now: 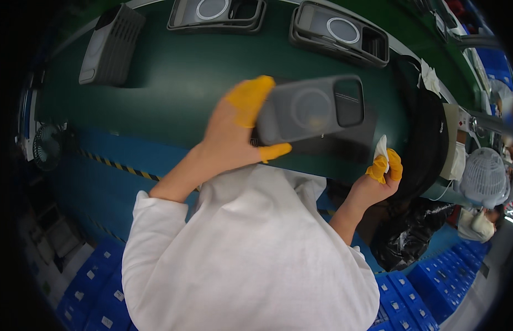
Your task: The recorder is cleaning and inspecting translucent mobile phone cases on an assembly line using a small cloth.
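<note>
A grey phone case (311,110) is gripped by the left hand (234,135) for inspection; a white wipe (381,148) is pinched in the right hand (378,179), probably to be applied next.

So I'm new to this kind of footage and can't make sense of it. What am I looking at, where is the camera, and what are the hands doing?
There is no machine here: a person in a white coat works with bare hands, wearing yellow finger covers. The single picture comes from a wide fisheye camera on that person's head, looking down, so straight edges bend. The left hand holds up a grey phone case, its back showing a ring and a camera cut-out. The right hand pinches a small white cloth. Below runs a dark green belt carrying two more cases and a grey ribbed block. Blue crates stand on the floor.
</note>
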Action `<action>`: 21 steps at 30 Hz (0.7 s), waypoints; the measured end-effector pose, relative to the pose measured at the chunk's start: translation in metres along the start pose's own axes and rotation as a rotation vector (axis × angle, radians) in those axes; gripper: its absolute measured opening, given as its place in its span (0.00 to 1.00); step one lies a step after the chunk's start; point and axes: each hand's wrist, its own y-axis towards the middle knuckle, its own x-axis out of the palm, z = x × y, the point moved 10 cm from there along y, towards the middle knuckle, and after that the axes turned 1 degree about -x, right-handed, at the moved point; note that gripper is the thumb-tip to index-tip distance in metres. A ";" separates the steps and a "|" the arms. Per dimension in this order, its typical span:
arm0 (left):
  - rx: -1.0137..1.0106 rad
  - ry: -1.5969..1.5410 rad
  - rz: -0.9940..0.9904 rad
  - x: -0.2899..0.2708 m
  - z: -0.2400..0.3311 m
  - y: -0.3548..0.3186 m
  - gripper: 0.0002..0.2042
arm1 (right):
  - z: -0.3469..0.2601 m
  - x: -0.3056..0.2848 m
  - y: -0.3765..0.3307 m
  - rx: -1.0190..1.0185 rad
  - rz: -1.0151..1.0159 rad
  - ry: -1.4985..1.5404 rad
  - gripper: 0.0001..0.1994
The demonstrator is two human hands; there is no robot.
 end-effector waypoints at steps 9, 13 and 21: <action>-0.245 0.312 1.022 -0.235 -0.089 -0.081 0.40 | 0.031 0.032 0.002 0.326 -0.147 0.478 0.15; -0.488 0.391 1.020 -0.267 -0.150 -0.091 0.39 | 0.031 0.065 -0.007 0.528 -0.312 0.850 0.16; -0.672 0.545 0.864 -0.258 -0.176 -0.075 0.37 | 0.038 0.093 -0.030 0.771 -0.441 1.093 0.13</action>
